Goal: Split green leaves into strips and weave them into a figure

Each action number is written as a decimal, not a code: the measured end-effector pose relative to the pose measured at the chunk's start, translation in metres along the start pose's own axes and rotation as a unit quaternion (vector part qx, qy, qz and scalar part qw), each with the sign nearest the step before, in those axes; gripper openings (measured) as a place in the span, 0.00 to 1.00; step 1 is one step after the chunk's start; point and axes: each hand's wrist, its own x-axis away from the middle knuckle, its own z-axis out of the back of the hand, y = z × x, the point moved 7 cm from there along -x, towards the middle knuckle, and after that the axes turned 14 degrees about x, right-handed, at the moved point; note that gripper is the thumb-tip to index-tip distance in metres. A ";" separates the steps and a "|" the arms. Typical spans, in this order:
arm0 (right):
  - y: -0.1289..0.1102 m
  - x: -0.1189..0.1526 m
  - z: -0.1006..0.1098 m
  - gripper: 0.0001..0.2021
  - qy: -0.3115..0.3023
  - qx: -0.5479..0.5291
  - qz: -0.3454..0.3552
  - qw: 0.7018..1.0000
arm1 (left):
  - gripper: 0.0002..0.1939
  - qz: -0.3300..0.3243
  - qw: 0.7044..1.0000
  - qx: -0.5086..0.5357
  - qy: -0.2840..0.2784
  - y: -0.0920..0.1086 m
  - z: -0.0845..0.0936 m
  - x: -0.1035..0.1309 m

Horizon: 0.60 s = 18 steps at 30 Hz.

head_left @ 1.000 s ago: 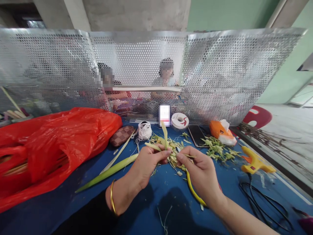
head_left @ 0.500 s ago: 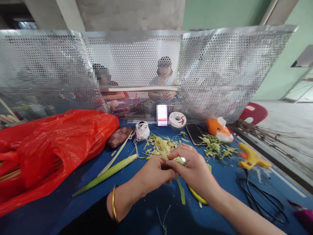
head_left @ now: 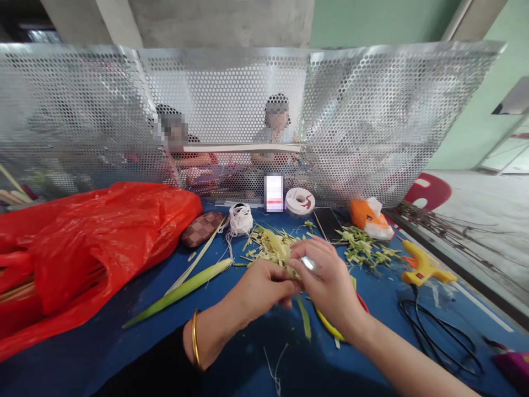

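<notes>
My left hand [head_left: 268, 289], a gold bangle [head_left: 195, 339] on its wrist, pinches with its thumb and fingers pressed together. Meeting it fingertip to fingertip is my right hand [head_left: 326, 278]. Between them is a small pale green leaf piece [head_left: 291, 270], mostly hidden by the fingers. A shiny silver piece [head_left: 308, 263] shows at my right fingers; its kind is unclear. Just beyond the hands lies a heap of cut leaf scraps [head_left: 268, 248]. A green leaf strip [head_left: 303, 318] shows below the fingers, and a curved yellow handle [head_left: 329, 326] lies partly under my right wrist.
Left are a red plastic bag [head_left: 103, 231], a checkered pouch [head_left: 202, 229], white string [head_left: 240, 219] and a long leaf [head_left: 177, 295]. Right are a phone [head_left: 328, 223], leaf pieces [head_left: 367, 248], tissues [head_left: 371, 218] and a corded yellow glue gun [head_left: 425, 264]. A perforated metal screen [head_left: 231, 82] stands behind.
My right hand has shifted slightly and its fingers have lifted a little from the left hand. More of the pale leaf piece shows between them.
</notes>
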 end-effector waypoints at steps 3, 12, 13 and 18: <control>-0.006 -0.003 0.028 0.07 0.110 0.100 0.050 0.988 | 0.10 -0.012 0.987 0.143 0.071 0.006 0.008 0.000; -0.003 0.003 -0.006 0.06 -0.087 -0.020 -0.077 0.993 | 0.11 -0.114 0.929 0.334 0.115 0.015 0.016 0.000; 0.001 0.005 -0.015 0.07 -0.110 -0.048 -0.109 0.987 | 0.11 -0.112 0.927 0.337 0.116 0.014 0.016 0.000; 0.018 0.011 -0.040 0.05 -0.097 -0.212 -0.186 0.954 | 0.14 -0.105 0.920 0.365 0.092 0.013 0.010 0.001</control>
